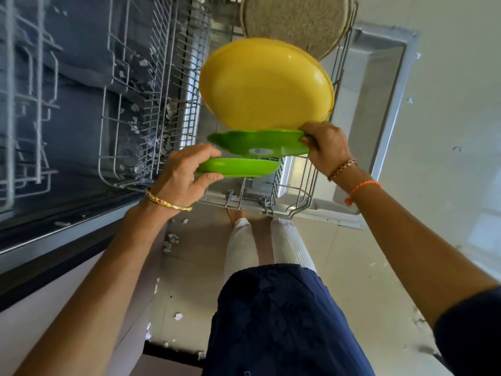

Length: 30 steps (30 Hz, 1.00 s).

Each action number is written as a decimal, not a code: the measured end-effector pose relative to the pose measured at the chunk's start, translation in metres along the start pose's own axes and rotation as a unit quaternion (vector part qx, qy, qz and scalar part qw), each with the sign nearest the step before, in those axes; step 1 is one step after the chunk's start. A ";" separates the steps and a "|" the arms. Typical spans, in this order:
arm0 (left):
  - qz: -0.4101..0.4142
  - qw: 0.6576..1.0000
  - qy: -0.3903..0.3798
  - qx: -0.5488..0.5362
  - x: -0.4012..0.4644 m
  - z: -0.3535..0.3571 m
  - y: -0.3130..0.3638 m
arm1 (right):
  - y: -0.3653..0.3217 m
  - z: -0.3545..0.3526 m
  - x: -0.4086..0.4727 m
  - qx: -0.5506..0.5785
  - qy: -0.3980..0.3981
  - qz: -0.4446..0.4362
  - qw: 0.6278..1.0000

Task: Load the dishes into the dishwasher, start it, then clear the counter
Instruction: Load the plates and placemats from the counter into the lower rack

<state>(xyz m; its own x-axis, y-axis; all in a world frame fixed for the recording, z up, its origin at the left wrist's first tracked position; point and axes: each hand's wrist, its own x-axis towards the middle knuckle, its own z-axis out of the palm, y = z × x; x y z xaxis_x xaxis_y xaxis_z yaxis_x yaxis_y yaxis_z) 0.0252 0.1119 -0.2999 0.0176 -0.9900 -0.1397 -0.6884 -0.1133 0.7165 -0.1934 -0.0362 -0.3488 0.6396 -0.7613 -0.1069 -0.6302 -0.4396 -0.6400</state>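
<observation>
We find the left hand [187, 172] curled round the near edge of a bright green round plastic plate [241, 167], thumb below and fingers over the rim. That plate lies nearly flat, its face edge-on to us, reaching from the left hand towards the right. The right hand [325, 146] grips the right-hand edges of a second green plastic plate [257, 143], with a pale oval patch on its underside, and of a large yellow round plastic plate [265, 85]. The second green plate sits just above the first, tilted slightly. The yellow plate stands almost upright beyond both hands, its broad face turned to us.

All three plates are held over the grey wire lower rack [151, 109], pulled out on the open dishwasher door [379, 85]. Beyond the yellow plate, a speckled beige round plate [295, 20] stands in the rack. An upper wire rack [24, 104] lies left of the left hand. Below the hands we note a pale tiled floor [360, 267] with scattered flecks.
</observation>
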 end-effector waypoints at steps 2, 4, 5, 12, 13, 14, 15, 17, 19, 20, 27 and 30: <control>0.004 1.000 0.009 -0.006 0.003 -0.015 0.016 | -0.010 -0.028 -0.006 0.027 0.024 0.021 0.999; 0.010 1.000 0.023 -0.018 0.008 -0.032 0.035 | -0.018 -0.059 -0.006 0.058 0.068 0.048 0.995; 0.006 0.999 0.031 -0.029 0.011 -0.041 0.043 | -0.022 -0.074 -0.004 0.076 0.097 0.056 0.991; -0.038 0.988 0.130 -0.074 0.048 -0.084 0.076 | 0.002 -0.139 0.055 0.188 0.292 0.110 0.931; -0.029 0.986 0.145 -0.082 0.054 -0.088 0.077 | 0.006 -0.141 0.065 0.181 0.296 0.117 0.931; -0.023 0.983 0.157 -0.090 0.063 -0.092 0.077 | 0.010 -0.141 0.076 0.169 0.294 0.125 0.932; -0.016 0.981 0.168 -0.096 0.072 -0.097 0.077 | 0.011 -0.139 0.086 0.158 0.286 0.134 0.935; -0.012 0.974 0.197 -0.115 0.091 -0.105 0.072 | 0.014 -0.130 0.104 0.136 0.253 0.148 0.946; -0.018 0.965 0.223 -0.139 0.110 -0.108 0.062 | 0.019 -0.113 0.119 0.106 0.195 0.157 0.962; -0.020 0.962 0.229 -0.150 0.120 -0.108 0.056 | 0.021 -0.105 0.126 0.091 0.170 0.154 0.969; -0.010 0.950 0.250 -0.187 0.171 -0.109 0.020 | 0.037 -0.067 0.173 0.063 0.072 0.184 0.978; -0.009 0.949 0.255 -0.185 0.185 -0.108 0.007 | 0.046 -0.056 0.187 0.058 0.050 0.186 0.980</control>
<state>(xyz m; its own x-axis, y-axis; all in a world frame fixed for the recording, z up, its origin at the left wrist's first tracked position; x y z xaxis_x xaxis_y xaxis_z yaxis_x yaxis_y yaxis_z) 0.1016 -0.0812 -0.2469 0.4395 -0.8891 0.1277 -0.3851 -0.0580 0.9211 -0.1276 -0.2252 -0.3561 0.3256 -0.9037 -0.2781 -0.7535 -0.0703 -0.6536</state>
